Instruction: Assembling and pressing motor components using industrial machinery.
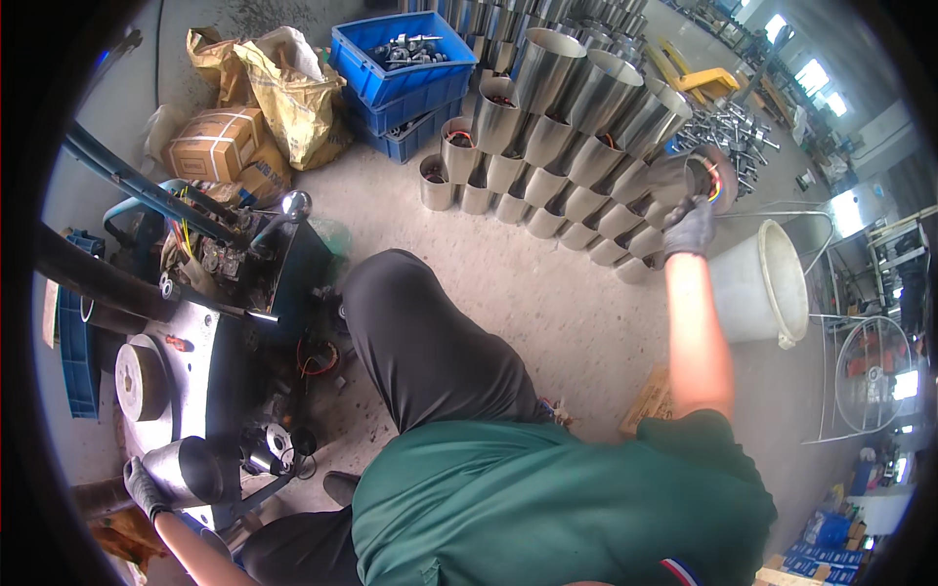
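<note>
My left hand (147,488), in a grey glove, is closed on the side of a shiny metal cylinder (184,471) beside the machine at lower left. The cylinder's dark open end points right. My right arm stretches far out to the right. Its gloved hand, my right hand (690,229), grips the rim of a metal cylinder with coloured wires (674,181) at the end of the stacked rows. Red, yellow and blue wires show in its mouth. The fingertips at that rim are partly hidden.
Stacked metal cylinders (542,142) fill the floor ahead. A machine with a round steel block (142,379) stands left. Blue crates (401,88) hold metal parts, near sacks and a carton (215,145). A white bucket (757,283) and a fan (873,374) are right.
</note>
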Demonstrator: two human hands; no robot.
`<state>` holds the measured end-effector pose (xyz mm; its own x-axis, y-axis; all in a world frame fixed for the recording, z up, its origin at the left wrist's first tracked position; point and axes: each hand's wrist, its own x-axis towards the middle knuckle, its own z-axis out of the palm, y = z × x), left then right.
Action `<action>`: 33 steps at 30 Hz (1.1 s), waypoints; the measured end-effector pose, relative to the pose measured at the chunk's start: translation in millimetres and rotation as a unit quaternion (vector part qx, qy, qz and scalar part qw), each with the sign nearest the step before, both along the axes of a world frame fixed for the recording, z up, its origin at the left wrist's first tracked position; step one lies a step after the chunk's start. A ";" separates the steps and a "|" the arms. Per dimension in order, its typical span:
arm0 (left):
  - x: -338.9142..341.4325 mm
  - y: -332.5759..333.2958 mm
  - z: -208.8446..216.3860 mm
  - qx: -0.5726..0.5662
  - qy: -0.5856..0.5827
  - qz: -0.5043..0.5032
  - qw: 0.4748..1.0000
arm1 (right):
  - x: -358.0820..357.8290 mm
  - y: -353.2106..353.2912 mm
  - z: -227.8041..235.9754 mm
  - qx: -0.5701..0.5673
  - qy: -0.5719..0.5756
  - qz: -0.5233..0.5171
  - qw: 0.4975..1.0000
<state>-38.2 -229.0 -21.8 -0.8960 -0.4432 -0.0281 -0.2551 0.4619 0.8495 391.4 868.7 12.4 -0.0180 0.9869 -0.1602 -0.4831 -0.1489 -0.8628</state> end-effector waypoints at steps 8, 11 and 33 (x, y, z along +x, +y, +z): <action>-19.1 18.5 -12.5 -0.156 0.023 -0.029 0.987 | 33.5 208.4 36.1 -0.042 -0.155 0.004 0.987; -12.1 28.7 -21.5 -0.091 0.028 0.004 0.995 | 22.2 220.5 54.0 -0.054 -0.152 0.029 0.986; 109.9 172.6 27.4 -0.077 0.343 0.194 0.916 | -232.7 -564.3 22.1 0.117 -0.144 0.880 0.437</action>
<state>71.7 -56.4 5.6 -0.4531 -0.6835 0.5724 0.1432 0.5779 0.8034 158.6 304.4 34.5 -0.7945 -0.5256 -0.3041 0.3353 0.0379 -0.9414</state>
